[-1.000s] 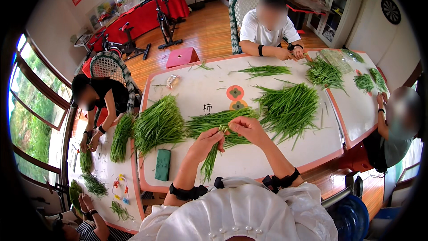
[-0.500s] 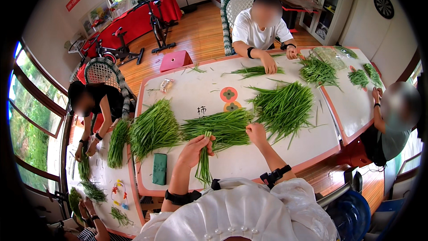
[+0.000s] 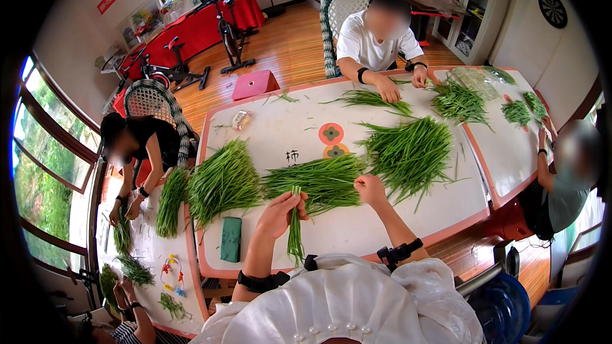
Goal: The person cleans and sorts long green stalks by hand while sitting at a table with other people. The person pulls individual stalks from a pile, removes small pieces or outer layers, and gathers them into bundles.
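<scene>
Holding one slim bundle of green stalks [image 3: 295, 239], your left hand [image 3: 280, 213] has its thumb and fingers clamped round the upper part; the cut ends show above the grip, and the rest hangs down over the near side of the white table [image 3: 274, 130]. Your right hand [image 3: 370, 189] is counted as unloaded with reservation: its fingers are curled together, and you cannot be credited or faulted for a stalk between them, as that cannot be told. It is positioned just beside the right end of the middle pile [image 3: 312, 181].

Large piles before you number three: the middle one, a left heap [image 3: 225, 181] and a right heap [image 3: 408, 153]. One smaller pile [image 3: 373, 99] lies at the far edge, by a co-worker in a white shirt [image 3: 376, 41]. One green block [image 3: 231, 239] sits to the left of your left forearm. One clear packet [image 3: 242, 120] lies beyond the left heap. Two round flower-like prints [image 3: 331, 133] mark the tabletop. Your wrists carry two black straps [image 3: 400, 251], one each.
</scene>
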A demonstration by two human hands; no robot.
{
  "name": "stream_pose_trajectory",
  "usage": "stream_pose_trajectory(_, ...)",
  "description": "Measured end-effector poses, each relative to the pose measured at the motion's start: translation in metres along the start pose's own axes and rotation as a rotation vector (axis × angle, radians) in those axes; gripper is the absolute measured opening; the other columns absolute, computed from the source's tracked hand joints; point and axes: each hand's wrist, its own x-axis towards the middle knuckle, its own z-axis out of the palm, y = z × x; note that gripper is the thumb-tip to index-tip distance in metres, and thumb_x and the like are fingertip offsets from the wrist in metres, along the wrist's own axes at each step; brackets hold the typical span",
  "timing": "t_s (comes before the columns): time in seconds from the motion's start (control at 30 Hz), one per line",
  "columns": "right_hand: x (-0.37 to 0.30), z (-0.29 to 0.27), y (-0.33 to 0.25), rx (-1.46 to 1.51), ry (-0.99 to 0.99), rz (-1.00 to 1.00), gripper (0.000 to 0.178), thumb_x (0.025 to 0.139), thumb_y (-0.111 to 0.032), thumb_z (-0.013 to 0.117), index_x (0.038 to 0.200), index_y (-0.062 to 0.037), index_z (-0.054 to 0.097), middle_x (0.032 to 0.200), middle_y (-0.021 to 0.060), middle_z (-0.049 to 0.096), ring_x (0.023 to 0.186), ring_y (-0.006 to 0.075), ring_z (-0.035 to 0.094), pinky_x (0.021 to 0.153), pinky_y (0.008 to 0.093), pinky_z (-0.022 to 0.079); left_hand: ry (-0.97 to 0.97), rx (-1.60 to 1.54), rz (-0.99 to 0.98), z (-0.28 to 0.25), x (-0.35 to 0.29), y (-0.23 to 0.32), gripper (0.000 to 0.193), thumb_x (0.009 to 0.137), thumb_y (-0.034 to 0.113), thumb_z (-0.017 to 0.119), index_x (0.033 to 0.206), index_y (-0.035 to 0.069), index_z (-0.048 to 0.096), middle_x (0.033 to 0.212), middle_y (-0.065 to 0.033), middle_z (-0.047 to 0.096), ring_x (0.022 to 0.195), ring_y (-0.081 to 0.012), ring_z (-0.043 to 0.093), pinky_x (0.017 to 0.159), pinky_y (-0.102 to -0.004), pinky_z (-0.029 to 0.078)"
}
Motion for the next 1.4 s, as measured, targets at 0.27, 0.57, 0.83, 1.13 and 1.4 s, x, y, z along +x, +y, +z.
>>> stream_pose_trajectory(0.27, -0.012, -0.057, -0.045, 0.446, -0.285, 0.283, 0.026, 0.081, -0.026, 0.061, 0.083, 0.0007, 0.063, 0.069, 0.0013, 0.062, 0.058, 0.0073, 0.052, 0.054, 0.0232, 0.043, 0.035, -0.044, 0.076, 0.003, 0.002, 0.0, 0.019, 0.093, 0.018, 0.045, 0.096, 0.002, 0.055, 0.09, -0.0101, 0.059, 0.082, -0.0205, 0.058, 0.073, -0.0346, 0.049)
stream_pose_trajectory(0.57, -0.029, -0.083, -0.087, 0.367, -0.177, 0.095, 0.023, 0.082, -0.022, 0.061, 0.086, 0.0001, 0.064, 0.068, 0.0046, 0.064, 0.06, 0.0087, 0.056, 0.055, 0.0251, 0.043, 0.0, 0.101, 0.114, 0.013, 0.009, 0.0, 0.02, 0.093, 0.016, 0.043, 0.096, 0.001, 0.055, 0.098, -0.0127, 0.06, 0.089, -0.0222, 0.058, 0.076, -0.0346, 0.048)
stream_pose_trajectory(0.83, -0.041, -0.084, -0.151, 0.28, -0.215, -0.024, 0.019, 0.083, -0.017, 0.059, 0.093, -0.0009, 0.062, 0.069, 0.009, 0.064, 0.06, 0.0117, 0.06, 0.056, 0.0247, 0.046, -0.048, 0.584, 0.121, 0.022, 0.025, -0.009, 0.027, 0.093, 0.016, 0.046, 0.112, -0.001, 0.053, 0.098, -0.0055, 0.059, 0.091, -0.0112, 0.054, 0.077, -0.0258, 0.045)
stream_pose_trajectory(1.13, -0.035, -0.078, -0.168, 0.592, -0.381, 0.05, 0.022, 0.085, -0.017, 0.058, 0.098, 0.0005, 0.061, 0.074, 0.0057, 0.065, 0.065, 0.0086, 0.061, 0.058, 0.023, 0.048, -0.109, 0.936, 0.116, 0.049, 0.01, 0.005, 0.022, 0.091, 0.013, 0.047, 0.105, -0.003, 0.054, 0.09, -0.0017, 0.057, 0.084, -0.0081, 0.051, 0.075, -0.0236, 0.044)
stream_pose_trajectory(1.4, -0.027, -0.077, -0.169, 0.708, -0.407, 0.115, 0.029, 0.085, -0.027, 0.061, 0.095, 0.0001, 0.062, 0.074, 0.0029, 0.063, 0.067, 0.0073, 0.059, 0.055, 0.0199, 0.044, -0.02, 0.514, 0.126, 0.028, 0.01, -0.006, 0.019, 0.091, 0.013, 0.046, 0.097, -0.001, 0.056, 0.086, -0.0018, 0.056, 0.079, -0.009, 0.051, 0.07, -0.0228, 0.042)
